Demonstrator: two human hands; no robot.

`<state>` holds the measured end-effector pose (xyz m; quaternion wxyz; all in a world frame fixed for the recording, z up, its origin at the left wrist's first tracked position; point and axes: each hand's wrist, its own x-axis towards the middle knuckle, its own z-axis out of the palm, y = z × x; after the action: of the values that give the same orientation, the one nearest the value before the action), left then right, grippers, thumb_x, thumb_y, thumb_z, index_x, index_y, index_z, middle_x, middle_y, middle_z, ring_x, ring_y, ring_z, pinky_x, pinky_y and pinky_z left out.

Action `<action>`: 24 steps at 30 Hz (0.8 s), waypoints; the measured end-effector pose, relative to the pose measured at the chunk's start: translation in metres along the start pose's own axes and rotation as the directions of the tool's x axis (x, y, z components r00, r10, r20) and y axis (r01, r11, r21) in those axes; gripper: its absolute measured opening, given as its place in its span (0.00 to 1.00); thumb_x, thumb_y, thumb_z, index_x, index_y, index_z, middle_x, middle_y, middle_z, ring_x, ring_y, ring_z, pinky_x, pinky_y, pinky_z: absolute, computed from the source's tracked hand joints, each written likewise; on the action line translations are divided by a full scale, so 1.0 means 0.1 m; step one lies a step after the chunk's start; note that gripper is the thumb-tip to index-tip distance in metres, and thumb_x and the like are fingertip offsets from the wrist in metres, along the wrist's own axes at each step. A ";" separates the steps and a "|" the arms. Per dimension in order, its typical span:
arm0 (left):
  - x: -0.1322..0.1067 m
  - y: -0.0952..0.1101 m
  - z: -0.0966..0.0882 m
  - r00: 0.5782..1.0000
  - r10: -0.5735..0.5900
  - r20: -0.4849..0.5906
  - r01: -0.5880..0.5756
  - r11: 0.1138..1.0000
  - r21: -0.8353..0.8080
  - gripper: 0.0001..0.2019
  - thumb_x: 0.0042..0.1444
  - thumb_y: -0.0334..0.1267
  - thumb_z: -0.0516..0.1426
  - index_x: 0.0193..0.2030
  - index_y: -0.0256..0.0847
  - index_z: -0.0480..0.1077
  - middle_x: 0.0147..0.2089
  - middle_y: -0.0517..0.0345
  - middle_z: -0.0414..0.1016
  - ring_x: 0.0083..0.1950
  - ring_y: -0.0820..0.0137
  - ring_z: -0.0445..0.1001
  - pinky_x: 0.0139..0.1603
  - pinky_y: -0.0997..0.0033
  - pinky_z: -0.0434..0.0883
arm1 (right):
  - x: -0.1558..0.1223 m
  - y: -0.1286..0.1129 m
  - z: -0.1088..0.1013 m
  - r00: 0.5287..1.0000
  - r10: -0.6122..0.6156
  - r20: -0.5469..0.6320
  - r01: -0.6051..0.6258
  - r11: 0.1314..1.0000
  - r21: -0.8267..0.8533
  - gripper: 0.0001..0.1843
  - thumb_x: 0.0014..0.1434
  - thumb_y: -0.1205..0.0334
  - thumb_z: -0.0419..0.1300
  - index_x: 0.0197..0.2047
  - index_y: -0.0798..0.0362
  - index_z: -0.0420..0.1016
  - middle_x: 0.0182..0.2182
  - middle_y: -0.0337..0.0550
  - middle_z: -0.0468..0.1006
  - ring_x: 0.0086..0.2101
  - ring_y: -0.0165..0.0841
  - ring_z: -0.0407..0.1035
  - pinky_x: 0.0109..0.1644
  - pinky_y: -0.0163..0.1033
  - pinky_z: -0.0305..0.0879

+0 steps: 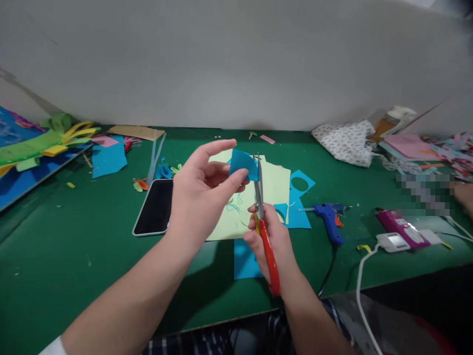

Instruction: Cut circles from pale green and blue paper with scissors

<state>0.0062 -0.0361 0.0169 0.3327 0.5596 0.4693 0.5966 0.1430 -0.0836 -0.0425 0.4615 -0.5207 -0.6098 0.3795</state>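
Between thumb and fingers, my left hand (201,187) pinches a small piece of blue paper (242,162) in mid-air. My right hand (275,236) grips scissors (266,246) with red handles, their blades pointing up. The blades meet the right edge of the blue paper; whether they are cutting into it I cannot tell. Below both hands lie pale yellow-green sheets (275,185) with thin blue offcuts on them. A blue sheet (246,261) is partly hidden under my right hand, and another blue piece with a round hole (310,183) rests to the right.
A phone (153,207) lies left of the sheets. On the right are a blue glue gun (328,222) with its cord, a magenta device (397,227) and a white cable (358,291). Paper crafts (48,143) stand far left; a patterned cloth (347,143) lies at the back.
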 end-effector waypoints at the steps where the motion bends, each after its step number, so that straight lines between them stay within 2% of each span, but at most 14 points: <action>1: 0.00 0.00 0.00 1.000 0.003 0.002 -0.003 1.000 0.007 0.19 0.53 0.36 0.64 0.53 0.49 0.72 0.33 0.62 0.79 0.30 0.71 0.80 0.35 0.71 0.80 | 0.00 0.00 0.00 1.000 -0.006 -0.003 0.006 1.000 -0.004 0.34 0.53 0.26 0.54 0.46 0.48 0.65 0.29 0.36 0.68 0.25 0.30 0.60 0.28 0.35 0.59; 14: 0.02 0.05 0.01 1.000 -0.022 -0.019 0.021 0.999 -0.026 0.19 0.51 0.33 0.65 0.51 0.47 0.73 0.30 0.64 0.77 0.29 0.72 0.79 0.33 0.73 0.81 | 0.00 0.02 0.01 0.998 -0.052 -0.036 0.051 0.998 -0.031 0.34 0.53 0.26 0.54 0.45 0.48 0.66 0.29 0.37 0.69 0.26 0.30 0.61 0.30 0.37 0.63; 20: 0.02 0.04 0.00 0.999 -0.024 -0.038 0.024 1.000 -0.004 0.19 0.51 0.35 0.65 0.51 0.48 0.73 0.30 0.63 0.75 0.28 0.73 0.78 0.33 0.73 0.80 | 0.01 0.11 -0.01 0.994 -0.108 -0.002 0.107 0.993 -0.046 0.30 0.56 0.30 0.55 0.46 0.48 0.66 0.30 0.37 0.71 0.24 0.29 0.63 0.28 0.35 0.64; 24: 0.02 0.03 0.00 0.999 -0.008 -0.038 0.008 1.000 -0.004 0.19 0.53 0.35 0.64 0.52 0.47 0.72 0.31 0.63 0.74 0.29 0.73 0.78 0.33 0.73 0.80 | 0.01 0.14 0.00 0.990 -0.138 -0.021 0.137 0.989 -0.058 0.31 0.56 0.30 0.54 0.46 0.48 0.66 0.29 0.37 0.71 0.23 0.28 0.63 0.27 0.34 0.64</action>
<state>0.0062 -0.0354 0.0199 0.3275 0.5456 0.4765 0.6066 0.1472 -0.0807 -0.0551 0.4792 -0.4949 -0.6491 0.3228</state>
